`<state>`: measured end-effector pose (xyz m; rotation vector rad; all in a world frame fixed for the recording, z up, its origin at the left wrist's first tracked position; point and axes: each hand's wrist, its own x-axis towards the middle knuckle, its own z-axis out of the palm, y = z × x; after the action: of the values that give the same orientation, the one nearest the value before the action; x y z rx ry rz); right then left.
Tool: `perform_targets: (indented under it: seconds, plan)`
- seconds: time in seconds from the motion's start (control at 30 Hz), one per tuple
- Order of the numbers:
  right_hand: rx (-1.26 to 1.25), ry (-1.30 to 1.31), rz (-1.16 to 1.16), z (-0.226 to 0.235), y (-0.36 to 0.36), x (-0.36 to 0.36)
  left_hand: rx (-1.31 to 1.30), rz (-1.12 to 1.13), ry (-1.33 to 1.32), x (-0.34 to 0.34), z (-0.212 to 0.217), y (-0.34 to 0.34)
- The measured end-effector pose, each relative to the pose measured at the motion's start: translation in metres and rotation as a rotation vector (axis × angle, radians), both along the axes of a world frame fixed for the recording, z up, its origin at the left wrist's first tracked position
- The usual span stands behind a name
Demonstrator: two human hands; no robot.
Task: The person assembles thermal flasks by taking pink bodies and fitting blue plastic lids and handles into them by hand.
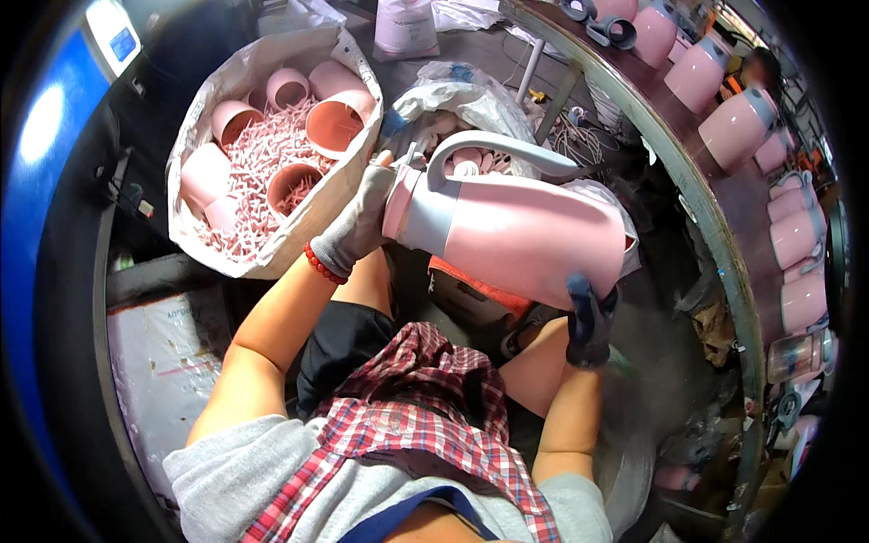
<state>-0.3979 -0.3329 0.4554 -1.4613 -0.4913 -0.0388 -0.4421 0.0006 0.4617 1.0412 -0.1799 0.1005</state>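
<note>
A pink vacuum jug lies on its side across my front, held up above my lap. Its curved grey handle faces away from me, and a grey collar joins the pink lid to the body. My left hand, in a light grey glove, grips the lid end at the left. At the lower right, my right hand, in a dark glove, supports the jug near its base. The fingers of both hands are partly hidden.
At the far left a white sack holds pink cups and many small pink pieces. A plastic bag with pink parts sits behind the jug. Along the right curves a table bearing several pink jugs. A white package lies at lower left.
</note>
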Motion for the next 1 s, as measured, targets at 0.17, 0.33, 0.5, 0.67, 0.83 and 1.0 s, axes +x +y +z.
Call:
perform_targets:
  seconds: [0.17, 0.33, 0.5, 0.67, 0.83, 1.0]
  plan:
    - [-0.302, -0.426, 0.221, 0.021, -0.011, -0.040, -0.332, -0.233, 0.138, -0.011, -0.005, -0.011]
    - [-0.554, -0.597, 0.171, 0.009, -0.013, -0.065, 0.521, 0.119, -0.028, -0.014, -0.061, 0.006]
    - [-0.585, -0.447, -0.235, 0.000, -0.010, -0.031, 0.507, 0.333, -0.369, -0.039, 0.012, -0.026]
    - [-0.648, -0.073, 0.131, -0.032, 0.003, 0.032, 1.166, 0.026, -1.287, -0.070, 0.070, -0.055]
    - [0.373, 0.307, 0.372, 0.015, 0.006, 0.022, 0.788, 0.303, -0.873, -0.040, 0.064, -0.009]
    - [-0.213, -0.531, 0.033, 0.061, 0.035, -0.048, -0.348, 0.044, -0.170, -0.020, 0.012, 0.007]
